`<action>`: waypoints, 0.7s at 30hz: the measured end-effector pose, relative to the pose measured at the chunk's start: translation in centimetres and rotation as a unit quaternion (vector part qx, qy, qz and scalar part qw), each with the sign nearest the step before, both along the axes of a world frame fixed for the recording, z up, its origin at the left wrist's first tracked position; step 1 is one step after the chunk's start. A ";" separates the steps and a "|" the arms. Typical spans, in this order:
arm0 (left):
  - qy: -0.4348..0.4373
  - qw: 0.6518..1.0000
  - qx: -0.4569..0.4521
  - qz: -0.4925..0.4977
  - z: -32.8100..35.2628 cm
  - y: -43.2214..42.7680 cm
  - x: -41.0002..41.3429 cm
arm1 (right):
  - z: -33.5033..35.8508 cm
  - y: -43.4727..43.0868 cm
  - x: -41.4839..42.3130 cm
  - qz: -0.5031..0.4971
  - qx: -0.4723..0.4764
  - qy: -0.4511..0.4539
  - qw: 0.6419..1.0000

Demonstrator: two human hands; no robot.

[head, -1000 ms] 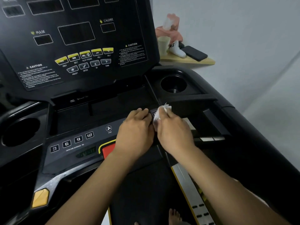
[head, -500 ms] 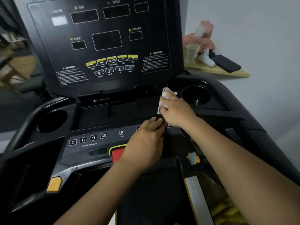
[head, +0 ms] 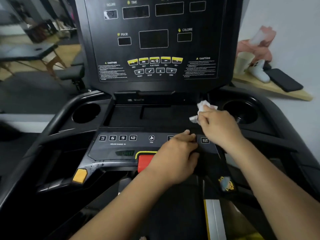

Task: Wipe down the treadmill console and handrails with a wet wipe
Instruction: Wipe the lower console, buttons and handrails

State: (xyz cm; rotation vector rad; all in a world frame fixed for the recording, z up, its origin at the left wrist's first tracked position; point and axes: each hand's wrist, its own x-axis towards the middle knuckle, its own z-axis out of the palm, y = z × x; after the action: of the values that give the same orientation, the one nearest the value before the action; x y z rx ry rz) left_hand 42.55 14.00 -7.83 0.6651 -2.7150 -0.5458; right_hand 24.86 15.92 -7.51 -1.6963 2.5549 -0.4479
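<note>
the right hand [head: 217, 126] is closed around a crumpled white wet wipe [head: 202, 110], pinching it between thumb and fingers so that most of the wipe sticks out to the left and above the knuckles. the wipe is pressed at the right end of the flat black tray [head: 155, 116] of the treadmill console [head: 155, 40], just left of the right cup holder [head: 240, 110] and just below the base of the upright display panel; whether it actually touches the tray or hangs a little above it is hard to tell from this angle. the left hand [head: 174, 156] lies palm down with fingers together and loosely curled on the lower button strip [head: 121, 141], holding nothing — it covers the buttons between the fan key [head: 151, 138] and the key marked 12 [head: 205, 140], and hides the right part of the red stop button [head: 145, 161]. its fingertips [head: 187, 134] lie just below the right wrist, close but apart. the left cup holder [head: 86, 112] sits well apart on the far side of the tray, and the left handrail [head: 52, 125] curves down past it — neither hand is near it. beyond the console on the right, a wooden shelf [head: 277, 90] carries a pale cup [head: 244, 63], a small white boot-shaped figure [head: 258, 71] and a dark phone [head: 284, 80].
</note>
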 end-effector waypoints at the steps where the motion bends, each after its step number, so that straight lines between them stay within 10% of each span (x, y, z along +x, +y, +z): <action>1: 0.012 1.000 0.003 0.008 0.3 0.0 0.4 | -0.1 1.5 1.0 0.000 -0.020 0.020 1.000; 14: 0.100 0.989 -0.017 0.109 0.6 -3.4 6.4 | 0.4 0.3 12.3 0.139 0.056 0.030 0.988; 21: -0.032 0.986 -0.140 0.080 -0.2 -3.4 5.1 | 2.3 2.9 9.8 0.088 0.076 -0.009 0.993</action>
State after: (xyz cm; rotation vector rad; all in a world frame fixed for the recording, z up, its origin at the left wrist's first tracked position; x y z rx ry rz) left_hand 47.66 10.63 -8.07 0.8243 -2.6910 -0.1025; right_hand 34.65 18.82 -5.23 -1.8300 2.3340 -0.2505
